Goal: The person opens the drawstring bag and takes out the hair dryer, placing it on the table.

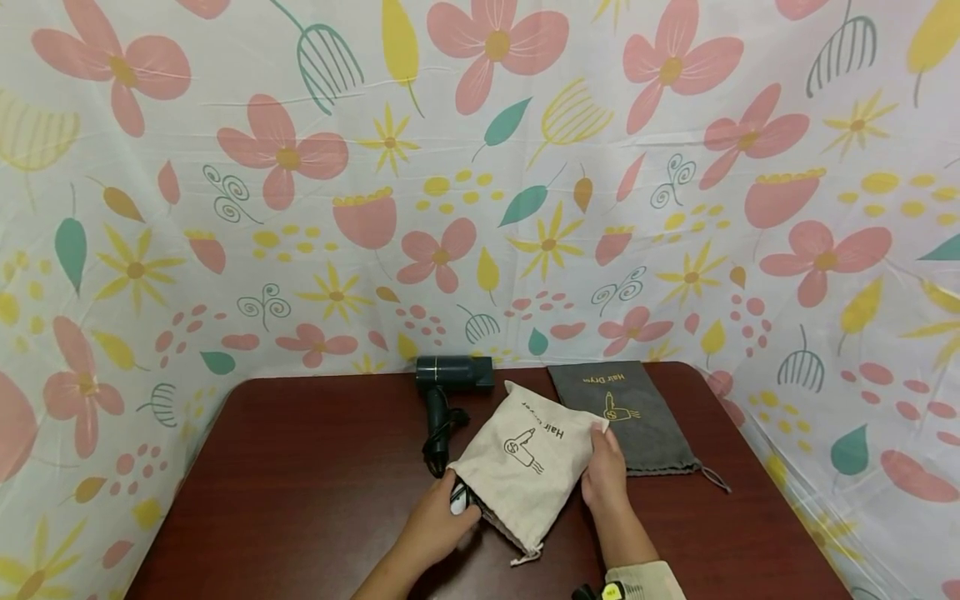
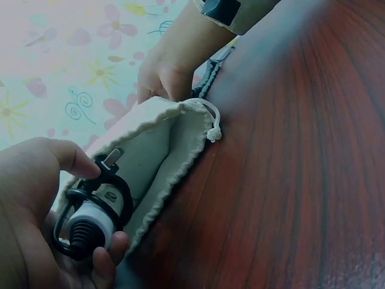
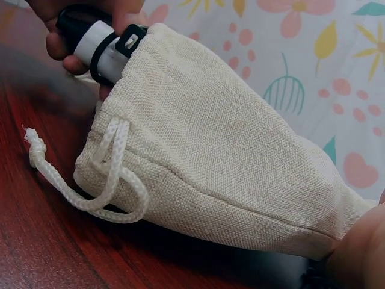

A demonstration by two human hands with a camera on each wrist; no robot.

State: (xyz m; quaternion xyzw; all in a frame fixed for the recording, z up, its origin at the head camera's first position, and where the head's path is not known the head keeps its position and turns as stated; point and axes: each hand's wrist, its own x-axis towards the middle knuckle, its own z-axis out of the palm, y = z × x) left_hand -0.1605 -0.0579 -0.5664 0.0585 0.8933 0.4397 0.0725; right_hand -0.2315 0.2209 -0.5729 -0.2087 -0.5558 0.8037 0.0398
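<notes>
A cream drawstring bag [image 1: 558, 467] printed with a hair dryer outline is held up off the table, its mouth toward my left hand [image 1: 438, 518]. That hand grips the white handle of a hair dryer [image 2: 96, 215], which has its black cord and plug [image 2: 113, 158] wound around it. The handle sticks out of the bag's mouth; the rest of the dryer is hidden inside. My right hand [image 1: 606, 471] pinches the closed far corner of the bag. In the right wrist view, a white drawcord [image 3: 117, 186] hangs in a loop from the bag's hem.
A dark hair dryer [image 1: 453, 373] with its cord bundled lies at the back of the brown table [image 1: 315, 475]. A grey drawstring bag [image 1: 660, 425] lies flat behind my right hand. Floral cloth [image 1: 442, 167] hangs behind and beside the table.
</notes>
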